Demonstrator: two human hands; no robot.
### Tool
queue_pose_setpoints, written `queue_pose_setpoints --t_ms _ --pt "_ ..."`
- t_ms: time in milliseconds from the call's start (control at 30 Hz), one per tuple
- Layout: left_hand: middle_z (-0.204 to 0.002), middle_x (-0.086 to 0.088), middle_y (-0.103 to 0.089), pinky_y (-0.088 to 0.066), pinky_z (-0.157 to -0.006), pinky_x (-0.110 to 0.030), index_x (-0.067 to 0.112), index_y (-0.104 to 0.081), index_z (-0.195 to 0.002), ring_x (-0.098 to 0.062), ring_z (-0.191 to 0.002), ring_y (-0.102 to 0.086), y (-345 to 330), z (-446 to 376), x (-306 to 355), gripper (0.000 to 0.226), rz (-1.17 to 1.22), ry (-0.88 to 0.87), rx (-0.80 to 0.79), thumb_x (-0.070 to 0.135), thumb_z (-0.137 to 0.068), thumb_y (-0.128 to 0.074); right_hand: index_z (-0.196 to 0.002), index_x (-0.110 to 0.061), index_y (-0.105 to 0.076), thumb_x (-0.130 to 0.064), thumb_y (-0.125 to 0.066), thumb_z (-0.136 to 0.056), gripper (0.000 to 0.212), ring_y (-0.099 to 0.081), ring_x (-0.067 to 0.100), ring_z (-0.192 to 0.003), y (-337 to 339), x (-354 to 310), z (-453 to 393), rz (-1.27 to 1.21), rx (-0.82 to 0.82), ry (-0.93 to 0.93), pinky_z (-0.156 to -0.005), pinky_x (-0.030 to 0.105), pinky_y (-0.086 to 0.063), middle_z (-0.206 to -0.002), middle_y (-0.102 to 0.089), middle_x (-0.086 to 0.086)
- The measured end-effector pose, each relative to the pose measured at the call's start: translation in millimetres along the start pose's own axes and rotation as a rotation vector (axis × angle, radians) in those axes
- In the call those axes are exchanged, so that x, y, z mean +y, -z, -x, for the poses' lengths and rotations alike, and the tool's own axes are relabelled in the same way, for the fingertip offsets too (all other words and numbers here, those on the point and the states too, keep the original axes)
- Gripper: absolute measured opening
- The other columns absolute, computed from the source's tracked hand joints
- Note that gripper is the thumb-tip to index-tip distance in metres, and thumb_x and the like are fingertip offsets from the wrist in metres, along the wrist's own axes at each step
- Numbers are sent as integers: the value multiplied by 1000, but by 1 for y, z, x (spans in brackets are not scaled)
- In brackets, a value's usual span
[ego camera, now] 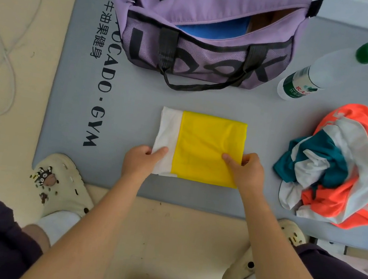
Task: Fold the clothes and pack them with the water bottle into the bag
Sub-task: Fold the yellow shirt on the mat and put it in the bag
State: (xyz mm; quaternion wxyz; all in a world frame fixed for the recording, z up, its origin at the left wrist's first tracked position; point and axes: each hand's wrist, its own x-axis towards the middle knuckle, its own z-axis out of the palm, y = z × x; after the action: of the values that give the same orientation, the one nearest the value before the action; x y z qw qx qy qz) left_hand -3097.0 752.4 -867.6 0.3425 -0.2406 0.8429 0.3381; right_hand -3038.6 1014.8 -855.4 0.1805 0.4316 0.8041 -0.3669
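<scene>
A grey gym mat (138, 90) is spread over a pale floor, printed lettering running down its left part, and everything for the task is laid out on it. At the centre of the frame a yellow and white garment (201, 146) lies folded into a neat flat rectangle. Its lower left corner is pinched by the left hand (143, 161), on the white band, and its lower right corner is gripped by the right hand (248, 169), thumb on top of the yellow cloth.

At the top centre a purple duffel bag (205, 31) stands with its zip open; something blue (214, 29) is seen inside, which is judged to be an item already packed. At the upper right a water bottle (330, 70) with a green cap lies on its side on the mat, outside the bag. At the right edge a crumpled heap of orange, white and teal clothing (344, 166) is left unfolded.

The task is judged to be partly done: one fold looks finished and ready to be lifted into the bag, while the heap remains to be folded and the bottle to be packed.
</scene>
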Motion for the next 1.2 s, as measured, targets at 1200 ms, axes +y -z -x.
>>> queue_pose_setpoints --t_ms 1200 --pt "-80 -11 -67 -58 -57 -33 5 -64 -98 -21 -57 -62 -38 49 -6 32 493 367 18 19 -76 -82 -95 -5 -54 -40 -72 -86 40 -63 15 -48 -32 20 64 -773 8 -548 -46 26 -52 -76 -66 11"
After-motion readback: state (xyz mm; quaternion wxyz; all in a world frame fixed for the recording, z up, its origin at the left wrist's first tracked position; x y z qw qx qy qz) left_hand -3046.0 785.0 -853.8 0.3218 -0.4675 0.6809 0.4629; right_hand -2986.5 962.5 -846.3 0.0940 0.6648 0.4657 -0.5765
